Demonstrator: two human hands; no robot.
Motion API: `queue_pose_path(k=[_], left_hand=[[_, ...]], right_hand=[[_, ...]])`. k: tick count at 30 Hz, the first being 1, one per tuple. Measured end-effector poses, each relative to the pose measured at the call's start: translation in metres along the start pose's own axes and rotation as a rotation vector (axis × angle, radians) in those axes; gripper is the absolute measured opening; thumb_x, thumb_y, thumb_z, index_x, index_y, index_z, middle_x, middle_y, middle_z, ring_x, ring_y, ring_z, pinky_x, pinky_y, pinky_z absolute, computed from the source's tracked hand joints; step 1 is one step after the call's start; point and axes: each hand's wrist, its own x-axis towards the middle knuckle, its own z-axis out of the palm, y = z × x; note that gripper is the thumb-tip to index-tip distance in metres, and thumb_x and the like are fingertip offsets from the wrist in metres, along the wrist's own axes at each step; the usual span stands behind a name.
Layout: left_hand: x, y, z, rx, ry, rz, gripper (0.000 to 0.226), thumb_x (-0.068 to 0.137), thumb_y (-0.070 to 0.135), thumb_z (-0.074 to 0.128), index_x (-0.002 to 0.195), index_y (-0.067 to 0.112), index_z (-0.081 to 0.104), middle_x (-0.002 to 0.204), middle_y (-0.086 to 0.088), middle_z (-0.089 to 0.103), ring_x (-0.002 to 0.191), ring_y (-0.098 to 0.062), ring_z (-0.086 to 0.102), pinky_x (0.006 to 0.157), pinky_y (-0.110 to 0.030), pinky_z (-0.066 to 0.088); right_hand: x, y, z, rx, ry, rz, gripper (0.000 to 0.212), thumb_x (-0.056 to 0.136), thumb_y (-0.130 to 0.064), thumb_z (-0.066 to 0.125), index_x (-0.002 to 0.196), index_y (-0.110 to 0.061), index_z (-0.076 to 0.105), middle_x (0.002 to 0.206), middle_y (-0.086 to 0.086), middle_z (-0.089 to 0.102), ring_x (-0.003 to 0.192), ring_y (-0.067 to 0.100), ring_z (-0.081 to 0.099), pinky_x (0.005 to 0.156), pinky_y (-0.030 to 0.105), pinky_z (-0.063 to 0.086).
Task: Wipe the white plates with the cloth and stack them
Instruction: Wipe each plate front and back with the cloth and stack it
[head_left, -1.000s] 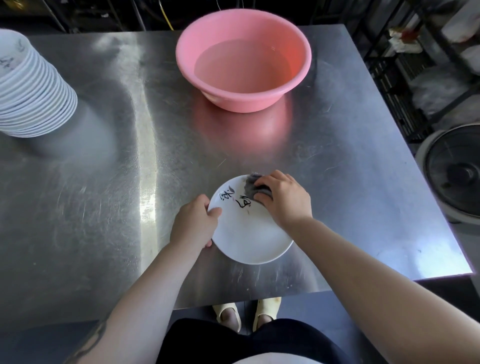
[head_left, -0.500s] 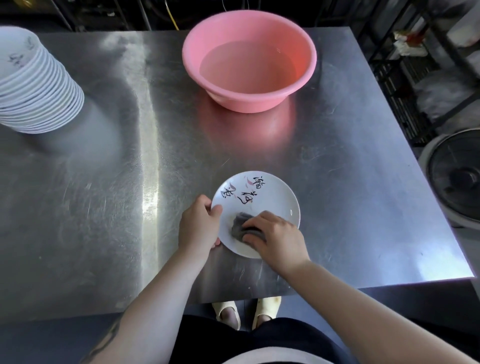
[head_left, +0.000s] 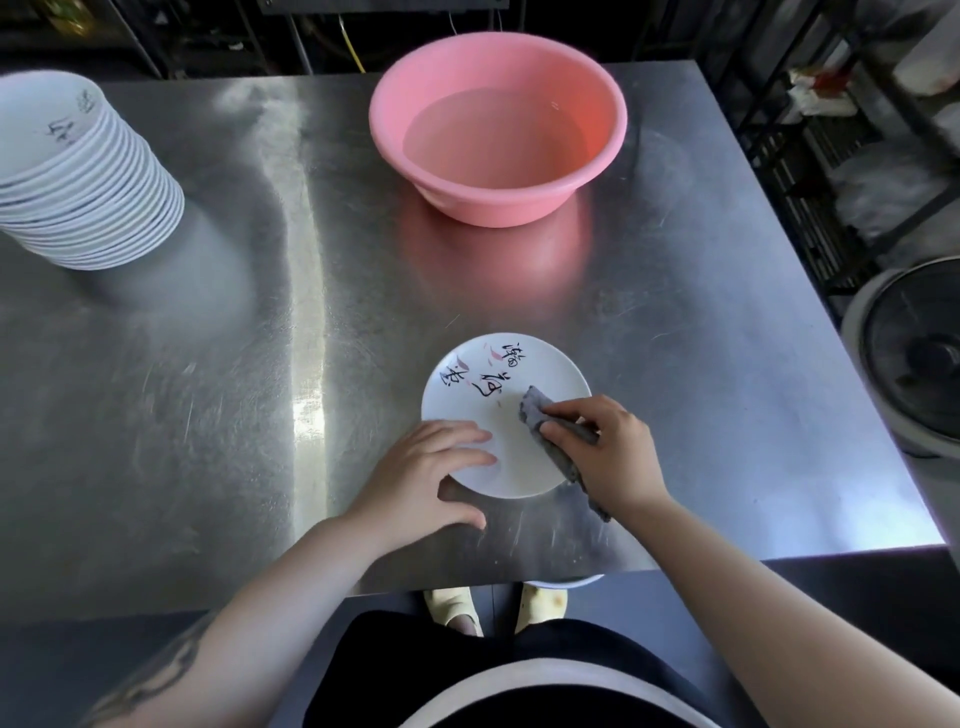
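Wiping under way: right hand (head_left: 610, 452) pinches the grey cloth (head_left: 540, 421) against a white plate (head_left: 506, 415) lying near the table's (head_left: 208, 415) front edge; left hand (head_left: 426, 473), fingers spread, steadies its rim. Judged mid-task, this plate unstacked; the stack (head_left: 78, 171) stands far left.

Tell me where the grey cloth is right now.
In the head view the grey cloth lies on the right side of the white plate, gripped by the right hand, near the front edge of the steel table.

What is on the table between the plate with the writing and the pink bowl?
Nothing: in the head view only bare steel table lies between the plate and the pink bowl.
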Motion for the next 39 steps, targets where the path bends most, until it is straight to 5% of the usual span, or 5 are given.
queue_pose_path(k=[5, 14, 24, 31, 39], left_hand=[[0.007, 0.000, -0.001, 0.090, 0.104, 0.071, 0.044, 0.068, 0.028, 0.089, 0.110, 0.020, 0.077, 0.122, 0.005, 0.070, 0.112, -0.018, 0.064, 0.095, -0.039, 0.051], [0.030, 0.026, -0.044, 0.109, 0.438, 0.231, 0.032, 0.088, 0.040, 0.061, 0.098, 0.014, 0.078, 0.094, 0.006, 0.076, 0.085, -0.013, 0.068, 0.077, -0.027, 0.047], [0.035, 0.044, -0.069, -0.563, 0.741, -0.309, 0.011, 0.082, 0.038, 0.061, 0.081, 0.027, 0.062, 0.072, 0.015, 0.062, 0.067, 0.002, 0.055, 0.064, -0.016, 0.041], [0.017, 0.022, -0.065, -0.758, 0.671, -0.434, 0.039, 0.065, 0.028, 0.077, 0.099, 0.033, 0.058, 0.092, 0.019, 0.069, 0.082, 0.000, 0.065, 0.066, -0.012, 0.048], [0.000, 0.015, -0.050, -1.052, 0.671, -0.634, 0.066, 0.047, 0.037, 0.084, 0.108, 0.024, 0.061, 0.110, -0.010, 0.071, 0.102, -0.031, 0.067, 0.080, -0.036, 0.052]], right_hand=[[-0.002, -0.002, 0.002, 0.019, -0.012, -0.005, 0.016, 0.081, -0.025, 0.075, 0.097, -0.027, 0.075, 0.089, -0.017, 0.062, 0.077, -0.013, 0.053, 0.071, 0.002, 0.036], [0.021, -0.060, -0.041, 0.274, 0.112, -0.100, 0.016, 0.082, -0.029, 0.074, 0.084, -0.044, 0.069, 0.082, -0.011, 0.066, 0.055, 0.006, 0.057, 0.062, 0.021, 0.044], [0.043, -0.088, -0.042, 0.374, 0.144, -0.122, 0.012, 0.083, -0.030, 0.073, 0.088, -0.040, 0.070, 0.069, -0.008, 0.062, 0.053, 0.009, 0.055, 0.058, 0.024, 0.041], [0.037, -0.079, -0.011, 0.343, 0.080, -0.097, 0.016, 0.084, -0.029, 0.071, 0.096, -0.040, 0.070, 0.081, -0.006, 0.066, 0.053, 0.007, 0.056, 0.059, 0.026, 0.047], [0.040, -0.087, -0.004, 0.286, -0.005, -0.165, 0.021, 0.085, -0.028, 0.071, 0.095, -0.045, 0.066, 0.095, -0.016, 0.062, 0.086, -0.011, 0.056, 0.071, 0.001, 0.038]])
